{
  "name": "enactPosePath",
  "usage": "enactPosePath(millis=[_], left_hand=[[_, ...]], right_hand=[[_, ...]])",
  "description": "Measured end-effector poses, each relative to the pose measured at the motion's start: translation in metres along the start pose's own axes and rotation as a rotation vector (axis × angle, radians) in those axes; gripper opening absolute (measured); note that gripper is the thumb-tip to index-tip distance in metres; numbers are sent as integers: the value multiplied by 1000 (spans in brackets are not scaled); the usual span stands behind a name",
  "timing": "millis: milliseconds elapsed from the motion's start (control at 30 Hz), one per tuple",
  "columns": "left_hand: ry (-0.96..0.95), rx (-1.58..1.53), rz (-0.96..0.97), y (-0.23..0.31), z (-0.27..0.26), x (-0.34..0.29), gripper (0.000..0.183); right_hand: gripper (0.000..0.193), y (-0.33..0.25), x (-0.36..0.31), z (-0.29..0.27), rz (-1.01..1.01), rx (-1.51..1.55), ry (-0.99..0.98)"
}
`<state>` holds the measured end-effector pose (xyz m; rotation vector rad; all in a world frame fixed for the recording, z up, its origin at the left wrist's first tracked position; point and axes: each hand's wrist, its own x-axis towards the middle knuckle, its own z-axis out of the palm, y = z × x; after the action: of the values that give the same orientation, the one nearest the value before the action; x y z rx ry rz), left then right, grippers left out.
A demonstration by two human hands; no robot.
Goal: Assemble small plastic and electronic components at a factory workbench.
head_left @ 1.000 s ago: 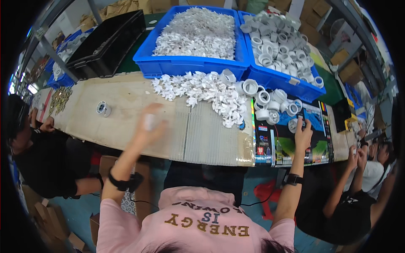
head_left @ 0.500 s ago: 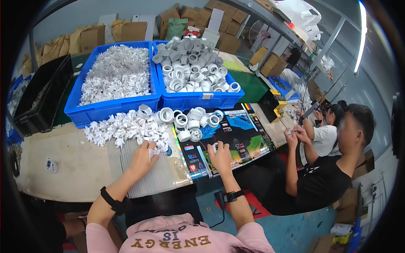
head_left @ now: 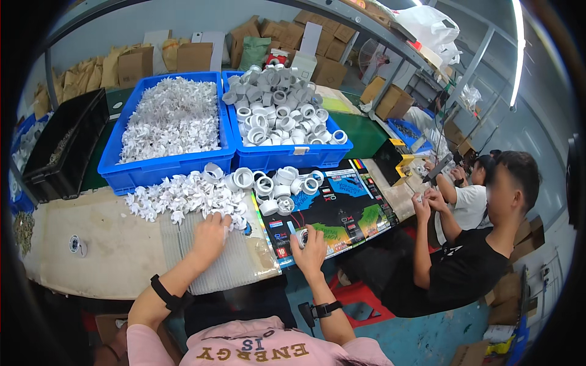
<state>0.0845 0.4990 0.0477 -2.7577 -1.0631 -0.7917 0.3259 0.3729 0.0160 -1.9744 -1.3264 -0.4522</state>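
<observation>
My left hand is at the near edge of a heap of small white star-shaped plastic pieces. Its fingers are bent together around a white piece, mostly covered by the fingertips. Over the dark printed mat, my right hand grips a round white plastic collar between thumb and fingers. The collar has a dark inside and is partly hidden by the hand. Beyond it lie several loose white collars, next to the heap.
Behind the heap stand two blue bins, one of star-shaped pieces, one of collars. A black crate is at far left. One white collar sits alone on the left tabletop. A co-worker sits at right by a red stool.
My right hand has come left and nearer to me, still holding the collar, which shows more clearly. My left hand remains at the heap's edge. The whole view has shifted slightly.
</observation>
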Motion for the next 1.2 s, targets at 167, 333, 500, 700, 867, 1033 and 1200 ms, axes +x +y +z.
enactPosePath(millis=[167,333,500,700,867,1033,1200], left_hand=[[-53,-76,63,15,4,-5,25],[-115,-248,53,8,6,-6,26],[-142,-255,77,-2,12,-12,28],[-282,-218,-25,-4,5,-9,29],[-172,-203,66,2,2,-14,27],[39,-270,29,-6,6,-13,13],[-66,-1103,-692,-8,1,-44,19]], right_hand=[[48,4,0,2,15,4,4],[48,3,1,2,14,-9,10],[45,2,1,1,37,24,9],[48,1,-3,0,44,14,15],[48,2,-2,1,31,4,27],[51,0,-1,-2,14,10,47],[56,-16,-2,-8,58,190,-152]])
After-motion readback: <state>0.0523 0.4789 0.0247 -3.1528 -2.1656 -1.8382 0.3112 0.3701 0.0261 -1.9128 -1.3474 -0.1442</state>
